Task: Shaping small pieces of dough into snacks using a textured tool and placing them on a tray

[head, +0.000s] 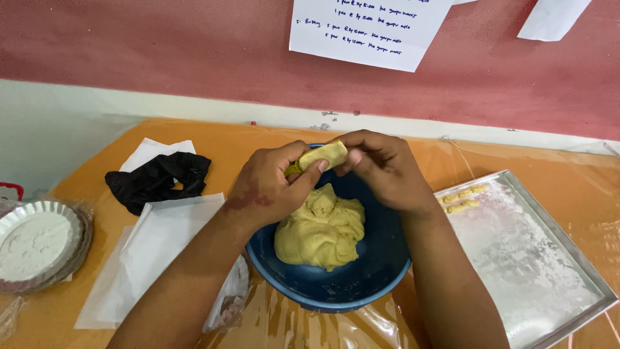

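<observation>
Left hand (268, 187) and right hand (381, 169) are jointly gripping a flat pale-yellow dough piece (323, 156) above the round blue plastic bowl (381, 258) sitting near the table's front edge.

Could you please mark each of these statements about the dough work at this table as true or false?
1. Both hands hold a small piece of dough above the blue bowl. True; the left hand and the right hand pinch it between them.
2. The bowl is empty. False; a large lump of yellow dough lies in it.
3. The metal tray is on the person's right. True.
4. The tray is full of shaped pieces. False; only a few small dough pieces lie at its far corner.
5. The black cloth lies in the tray. False; it is on the table, left of the bowl.
</observation>
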